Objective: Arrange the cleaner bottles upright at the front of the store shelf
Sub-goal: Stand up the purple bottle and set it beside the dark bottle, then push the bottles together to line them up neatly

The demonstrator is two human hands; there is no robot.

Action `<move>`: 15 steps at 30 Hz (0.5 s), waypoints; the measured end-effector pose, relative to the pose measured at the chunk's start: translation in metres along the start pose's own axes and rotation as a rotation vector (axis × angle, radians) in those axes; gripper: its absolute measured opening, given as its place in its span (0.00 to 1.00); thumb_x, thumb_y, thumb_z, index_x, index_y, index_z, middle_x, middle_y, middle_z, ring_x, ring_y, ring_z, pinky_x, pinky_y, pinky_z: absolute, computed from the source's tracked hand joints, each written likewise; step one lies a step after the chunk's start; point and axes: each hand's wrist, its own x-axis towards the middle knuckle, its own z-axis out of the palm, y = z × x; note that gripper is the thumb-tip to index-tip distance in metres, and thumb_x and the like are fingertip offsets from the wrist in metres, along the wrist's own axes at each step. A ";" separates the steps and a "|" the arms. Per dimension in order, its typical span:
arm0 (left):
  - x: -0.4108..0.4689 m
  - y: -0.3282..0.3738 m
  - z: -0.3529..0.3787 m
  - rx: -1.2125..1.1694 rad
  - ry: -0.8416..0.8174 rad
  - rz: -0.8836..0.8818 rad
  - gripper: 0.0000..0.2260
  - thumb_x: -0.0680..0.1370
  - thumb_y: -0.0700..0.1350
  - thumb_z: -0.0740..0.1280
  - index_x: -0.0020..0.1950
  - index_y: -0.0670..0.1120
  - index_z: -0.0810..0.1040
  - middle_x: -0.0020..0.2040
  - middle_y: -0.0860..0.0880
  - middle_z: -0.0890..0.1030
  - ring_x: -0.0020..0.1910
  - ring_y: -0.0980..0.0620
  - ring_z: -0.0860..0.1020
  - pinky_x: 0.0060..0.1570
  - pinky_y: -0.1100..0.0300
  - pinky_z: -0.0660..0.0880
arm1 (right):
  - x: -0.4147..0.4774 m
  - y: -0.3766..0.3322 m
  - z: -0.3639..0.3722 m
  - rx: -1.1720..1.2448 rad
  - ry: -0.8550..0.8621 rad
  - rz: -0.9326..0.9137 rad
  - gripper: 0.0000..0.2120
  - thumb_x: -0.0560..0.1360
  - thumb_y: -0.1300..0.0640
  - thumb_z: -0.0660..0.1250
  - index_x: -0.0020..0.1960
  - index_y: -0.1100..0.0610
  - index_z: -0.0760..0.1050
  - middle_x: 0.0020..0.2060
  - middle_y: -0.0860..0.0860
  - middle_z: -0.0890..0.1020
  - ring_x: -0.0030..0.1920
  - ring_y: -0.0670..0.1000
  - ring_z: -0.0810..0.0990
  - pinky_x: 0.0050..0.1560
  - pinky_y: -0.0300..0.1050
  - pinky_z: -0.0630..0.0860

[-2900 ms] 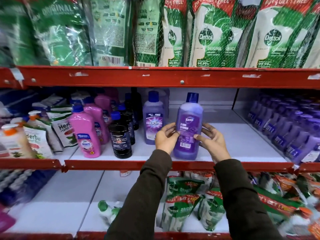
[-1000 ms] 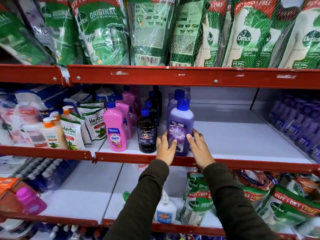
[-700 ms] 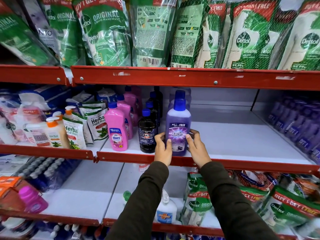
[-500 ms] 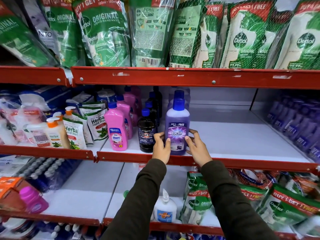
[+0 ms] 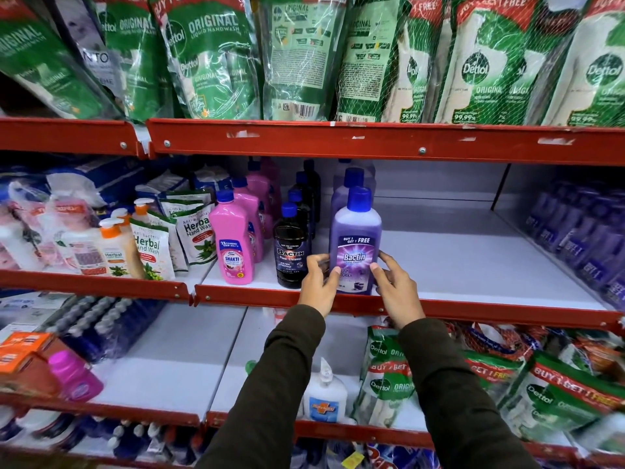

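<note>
Fingertips of the left hand [image 5: 319, 288] and right hand [image 5: 396, 290] are curled loosely onto either side of the purple Bactin bottle [image 5: 355, 241], pinching it low down around the label. It's standing upright right at the front lip of the white shelf [image 5: 473, 265], just beside a black Bactin floor cleaner bottle [image 5: 291, 252], with a pink Shakti bottle [image 5: 231, 243] further left. More purple bottles [image 5: 348, 184] are lined up behind it.

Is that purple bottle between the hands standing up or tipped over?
Upright. The purple bottle stands on its base at the shelf's red front edge, blue cap on top, label level and facing out.
</note>
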 end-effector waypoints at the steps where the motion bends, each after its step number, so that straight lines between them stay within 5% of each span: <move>1: -0.001 0.000 -0.001 -0.011 0.007 0.006 0.14 0.81 0.42 0.61 0.65 0.40 0.65 0.62 0.44 0.76 0.59 0.52 0.76 0.49 0.76 0.72 | -0.001 -0.001 0.001 -0.001 0.011 0.011 0.20 0.82 0.49 0.60 0.73 0.50 0.69 0.56 0.53 0.82 0.52 0.45 0.83 0.41 0.25 0.77; 5: -0.013 -0.003 -0.002 -0.023 0.056 0.058 0.15 0.81 0.38 0.59 0.67 0.44 0.69 0.63 0.48 0.77 0.61 0.53 0.76 0.59 0.64 0.71 | -0.011 0.003 0.013 -0.132 0.306 -0.068 0.16 0.79 0.51 0.66 0.66 0.51 0.75 0.61 0.52 0.79 0.63 0.52 0.78 0.60 0.44 0.77; 8: -0.026 -0.010 -0.010 -0.048 0.266 0.158 0.17 0.79 0.33 0.57 0.66 0.46 0.73 0.63 0.51 0.77 0.60 0.57 0.76 0.59 0.71 0.70 | -0.034 0.000 0.036 -0.152 0.534 -0.258 0.07 0.78 0.56 0.66 0.55 0.48 0.73 0.56 0.49 0.73 0.58 0.52 0.74 0.61 0.54 0.74; 10: -0.028 -0.017 -0.023 -0.083 0.446 0.188 0.16 0.79 0.34 0.58 0.66 0.45 0.73 0.62 0.49 0.76 0.59 0.61 0.74 0.58 0.75 0.68 | -0.048 -0.008 0.061 -0.149 0.453 -0.410 0.06 0.79 0.61 0.63 0.54 0.52 0.73 0.53 0.51 0.74 0.54 0.48 0.75 0.59 0.47 0.74; 12: -0.019 -0.022 -0.037 -0.141 0.516 0.133 0.16 0.81 0.41 0.57 0.69 0.47 0.70 0.66 0.50 0.71 0.62 0.58 0.72 0.64 0.67 0.67 | -0.054 -0.015 0.088 -0.133 0.286 -0.440 0.10 0.80 0.61 0.60 0.58 0.57 0.76 0.56 0.51 0.77 0.58 0.44 0.75 0.61 0.38 0.72; 15: -0.003 -0.019 -0.058 -0.277 0.378 -0.064 0.26 0.80 0.61 0.52 0.75 0.52 0.63 0.76 0.51 0.63 0.74 0.54 0.62 0.74 0.56 0.56 | -0.042 -0.030 0.123 0.074 0.094 -0.091 0.19 0.84 0.53 0.55 0.73 0.54 0.68 0.71 0.47 0.71 0.72 0.44 0.67 0.73 0.38 0.61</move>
